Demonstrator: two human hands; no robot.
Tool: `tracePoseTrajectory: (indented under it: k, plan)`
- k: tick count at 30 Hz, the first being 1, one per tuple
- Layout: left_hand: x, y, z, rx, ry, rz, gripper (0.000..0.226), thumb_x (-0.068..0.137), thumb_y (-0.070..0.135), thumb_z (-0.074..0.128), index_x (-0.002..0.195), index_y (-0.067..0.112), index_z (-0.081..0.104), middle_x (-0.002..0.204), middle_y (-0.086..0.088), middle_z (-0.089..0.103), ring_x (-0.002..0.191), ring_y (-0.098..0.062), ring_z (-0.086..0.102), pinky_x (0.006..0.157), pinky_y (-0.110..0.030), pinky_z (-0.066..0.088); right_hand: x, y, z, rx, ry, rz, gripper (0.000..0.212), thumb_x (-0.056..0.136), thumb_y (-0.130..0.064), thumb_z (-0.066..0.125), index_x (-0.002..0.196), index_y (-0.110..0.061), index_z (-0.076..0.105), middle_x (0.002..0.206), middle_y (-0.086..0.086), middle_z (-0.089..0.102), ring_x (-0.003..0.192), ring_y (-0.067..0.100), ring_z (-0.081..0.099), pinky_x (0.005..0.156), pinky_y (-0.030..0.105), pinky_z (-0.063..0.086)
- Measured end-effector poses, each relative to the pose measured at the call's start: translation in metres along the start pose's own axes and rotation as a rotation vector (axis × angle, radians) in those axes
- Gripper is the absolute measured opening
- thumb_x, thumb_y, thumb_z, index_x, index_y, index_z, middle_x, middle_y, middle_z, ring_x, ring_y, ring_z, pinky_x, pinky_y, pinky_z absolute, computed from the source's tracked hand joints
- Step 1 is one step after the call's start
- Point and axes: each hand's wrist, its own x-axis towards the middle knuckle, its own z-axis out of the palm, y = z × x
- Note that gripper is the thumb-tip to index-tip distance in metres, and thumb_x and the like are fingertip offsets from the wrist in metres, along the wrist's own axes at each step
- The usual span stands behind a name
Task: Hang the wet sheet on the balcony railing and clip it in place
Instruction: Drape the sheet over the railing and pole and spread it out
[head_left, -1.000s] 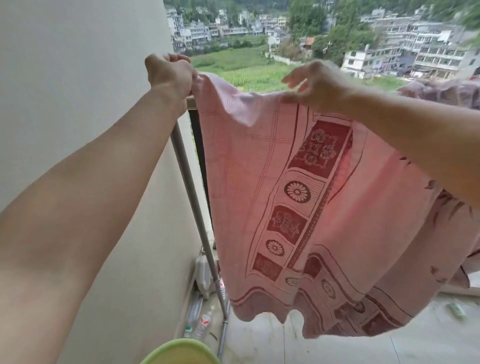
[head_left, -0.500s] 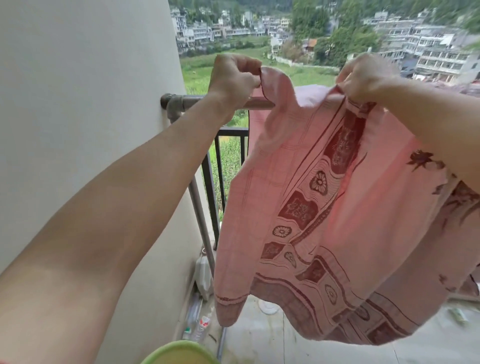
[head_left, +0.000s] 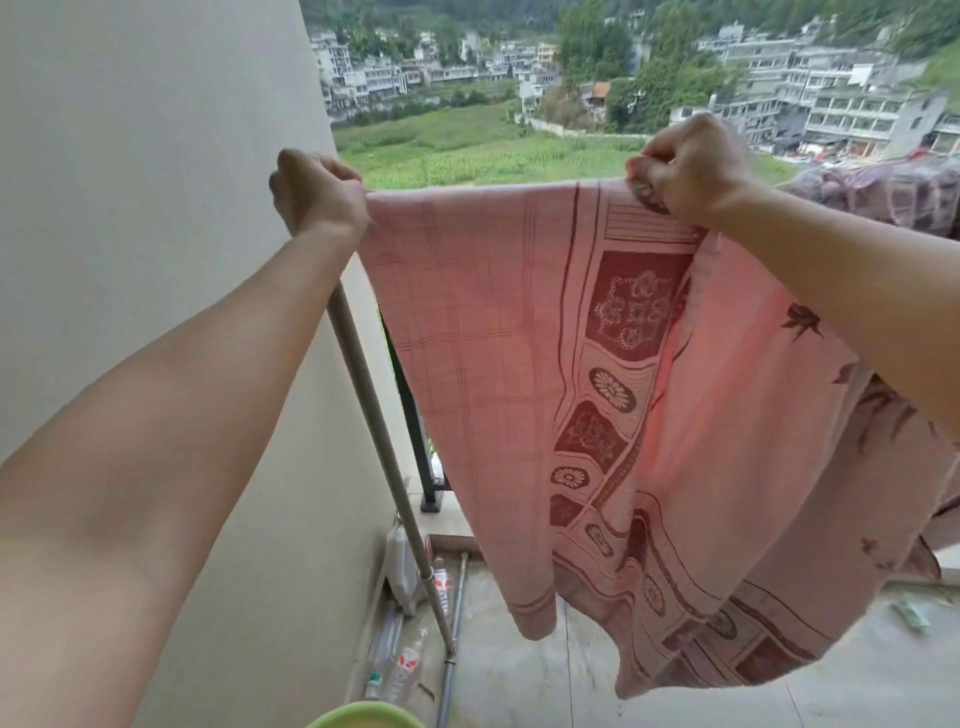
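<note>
Both hands held the wet sheet (head_left: 493, 364) up at about rail height: left hand (head_left: 317, 195) w/ fingers curled tight round the top corner by the wall, right hand (head_left: 685, 166) w/ fingers pinching the same top edge further along. That edge ran taut & roughly level btwn them, and the cloth dropped straight down toward the balcony floor, w/ excess bunched under the right arm. The top rail was hidden behind the cloth, so couldn't tell if the sheet was over it yet; only a black railing post (head_left: 410, 415) showed. Best approach, prob: keep the edge taut, lay it over the rail w/ similar drop each side, stop short of the other laundry (head_left: 883, 192), then free one hand for clips (none in view).
</note>
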Motion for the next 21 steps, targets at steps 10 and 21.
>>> tracePoseTrajectory:
  k: [10,21]
  plan:
    - [0.008,-0.026,-0.026,0.182,0.029,0.015,0.020,0.078,0.015,0.057,0.086,0.015,0.075,0.103,-0.009,0.072,0.101,-0.026,0.066,0.091,-0.031,0.053,-0.004,-0.008,0.014,0.018,-0.127,-0.071,0.032,0.095,-0.041,0.059,0.074,-0.017,0.065,0.074,0.008,0.066,0.074,0.035,0.066,0.065,0.045,0.059]
    - [-0.112,0.044,0.064,0.293,-0.362,0.701,0.019,0.093,0.013,0.056,0.108,0.009,0.066,0.113,-0.010,0.059,0.103,-0.021,0.052,0.091,-0.029,0.039,-0.012,0.077,-0.066,-0.263,0.129,-0.007,0.041,0.098,-0.047,0.052,0.118,-0.013,0.063,0.111,0.010,0.071,0.086,0.027,0.067,0.068,0.032,0.054]
